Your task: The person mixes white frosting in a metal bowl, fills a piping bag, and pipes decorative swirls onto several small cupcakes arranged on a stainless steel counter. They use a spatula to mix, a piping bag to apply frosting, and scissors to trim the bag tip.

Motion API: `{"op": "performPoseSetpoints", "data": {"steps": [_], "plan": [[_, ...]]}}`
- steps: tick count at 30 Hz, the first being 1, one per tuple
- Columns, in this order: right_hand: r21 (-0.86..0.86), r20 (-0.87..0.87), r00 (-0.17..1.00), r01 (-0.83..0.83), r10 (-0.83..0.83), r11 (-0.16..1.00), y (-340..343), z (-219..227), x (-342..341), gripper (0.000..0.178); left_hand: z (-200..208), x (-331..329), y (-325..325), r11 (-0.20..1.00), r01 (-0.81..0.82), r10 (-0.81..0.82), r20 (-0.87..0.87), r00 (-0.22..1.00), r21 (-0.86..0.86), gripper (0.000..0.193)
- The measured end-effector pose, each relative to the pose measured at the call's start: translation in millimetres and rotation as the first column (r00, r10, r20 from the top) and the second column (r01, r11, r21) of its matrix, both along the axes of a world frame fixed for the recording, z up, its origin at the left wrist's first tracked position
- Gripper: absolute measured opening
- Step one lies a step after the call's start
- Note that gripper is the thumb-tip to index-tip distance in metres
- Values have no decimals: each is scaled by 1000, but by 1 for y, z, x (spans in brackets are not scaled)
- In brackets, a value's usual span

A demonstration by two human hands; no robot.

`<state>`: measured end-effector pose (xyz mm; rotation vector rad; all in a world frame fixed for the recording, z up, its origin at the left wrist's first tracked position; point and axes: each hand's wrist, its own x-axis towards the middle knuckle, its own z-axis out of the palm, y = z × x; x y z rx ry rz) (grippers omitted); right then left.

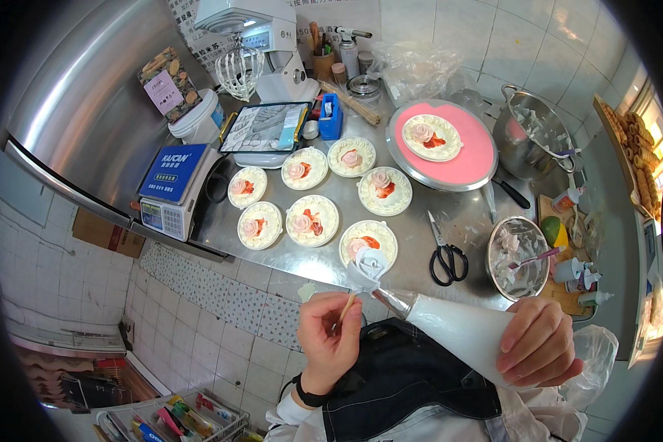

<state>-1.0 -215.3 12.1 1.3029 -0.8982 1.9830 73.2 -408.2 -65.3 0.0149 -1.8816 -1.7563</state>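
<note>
Between the fingertips of my left hand (327, 340) is a thin wooden stick (348, 305), topped by a white cream flower (369, 265). My right hand (539, 343) is wrapped around a full white piping bag (460, 330). The bag's metal nozzle (395, 302) points up and left, right beside the flower; whether they touch I cannot tell. Just behind the flower, partly covered by it, sits a small round cream cake (353, 234) with a pink rose and red topping. Several similar cakes (313, 220) stand on the steel table (427, 210).
At the back, a pink-topped turntable (464, 158) carries another cake. Black-handled scissors (448, 259), a creamy metal bowl (496, 276) and a steel pot (504, 129) are on the right. A scale (171, 214), tablet (265, 127) and stand mixer (278, 48) occupy the left and back.
</note>
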Motion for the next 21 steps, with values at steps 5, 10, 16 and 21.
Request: {"op": "performPoseSetpoints", "data": {"steps": [5, 10, 16, 21], "plan": [[86, 9, 1000, -14, 14, 996, 1, 4, 2, 60, 1, -1, 0, 998, -31, 31, 6, 1000, -47, 22], [132, 14, 1000, -26, 24, 991, 0, 7, 1, 59, 2, 0, -2, 997, -44, 45, 11, 999, -63, 22], [128, -20, 999, -42, 45, 991, 0, 10, -1, 59, 1, 1, -4, 994, -56, 57, 7, 998, -92, 20], [145, 16, 999, -50, 49, 988, 4, 11, -1, 58, 0, 1, -4, 995, -49, 50, 8, 999, -86, 18]]}}
